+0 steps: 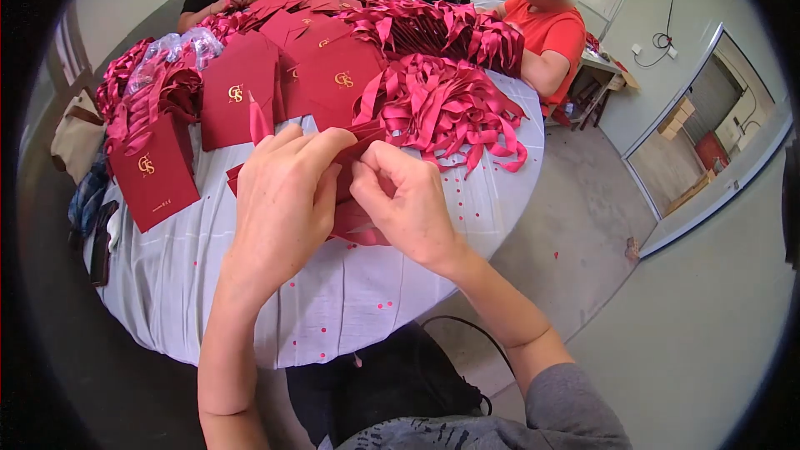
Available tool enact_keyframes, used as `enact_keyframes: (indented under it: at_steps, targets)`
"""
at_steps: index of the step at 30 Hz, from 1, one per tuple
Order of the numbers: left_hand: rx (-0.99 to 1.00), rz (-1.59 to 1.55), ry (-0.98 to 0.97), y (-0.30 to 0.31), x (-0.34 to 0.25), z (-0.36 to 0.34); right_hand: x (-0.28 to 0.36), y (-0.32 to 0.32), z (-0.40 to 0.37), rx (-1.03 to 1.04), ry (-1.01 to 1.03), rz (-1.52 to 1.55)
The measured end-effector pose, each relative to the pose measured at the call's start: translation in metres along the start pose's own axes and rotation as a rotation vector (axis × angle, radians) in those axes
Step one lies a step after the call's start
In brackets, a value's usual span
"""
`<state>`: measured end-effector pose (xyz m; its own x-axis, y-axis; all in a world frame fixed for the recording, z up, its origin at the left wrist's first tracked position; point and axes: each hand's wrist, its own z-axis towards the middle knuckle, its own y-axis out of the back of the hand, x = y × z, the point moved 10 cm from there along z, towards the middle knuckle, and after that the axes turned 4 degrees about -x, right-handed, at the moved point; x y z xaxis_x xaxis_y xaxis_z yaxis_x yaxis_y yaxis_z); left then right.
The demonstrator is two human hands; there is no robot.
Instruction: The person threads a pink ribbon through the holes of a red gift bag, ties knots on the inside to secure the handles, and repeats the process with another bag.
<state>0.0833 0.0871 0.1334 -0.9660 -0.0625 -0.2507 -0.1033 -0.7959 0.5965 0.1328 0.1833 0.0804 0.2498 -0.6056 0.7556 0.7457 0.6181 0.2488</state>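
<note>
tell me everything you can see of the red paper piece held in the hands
The red paper piece is deep red, matte stiff paper, flat and folded, with a pointed corner poking up between the hands and a wider part below the palms. The left hand and the right hand both pinch its upper edge, over the white tablecloth. The hands hide most of it; no gold logo shows.

red paper bag | deep red, matte, folded flat | tilted, one corner up, mostly hidden | pinched between left hand and right hand | just above white tablecloth
</note>
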Motion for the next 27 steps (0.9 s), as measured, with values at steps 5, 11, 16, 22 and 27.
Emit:
enact_keyframes:
  at_steps: [5, 11, 16, 22, 27]
  targets:
    - [0.004, -0.016, 0.009, -0.001, -0.006, 0.0, 0.009, -0.002, 0.0, -0.091, 0.08, -0.108]
    - [-0.029, -0.029, 0.005, 0.0, -0.002, -0.001, -0.004, -0.005, 0.004, 0.074, 0.006, 0.038]
    - [-0.01, -0.031, 0.017, -0.003, 0.001, -0.002, 0.032, 0.037, 0.021, -0.09, 0.24, -0.121]
    - [-0.058, -0.033, -0.005, 0.0, -0.002, -0.006, 0.041, 0.011, 0.051, 0.219, 0.461, -0.354]
    - [-0.091, -0.033, -0.02, -0.001, -0.005, -0.008, 0.031, -0.024, 0.068, 0.845, 0.08, -0.502]
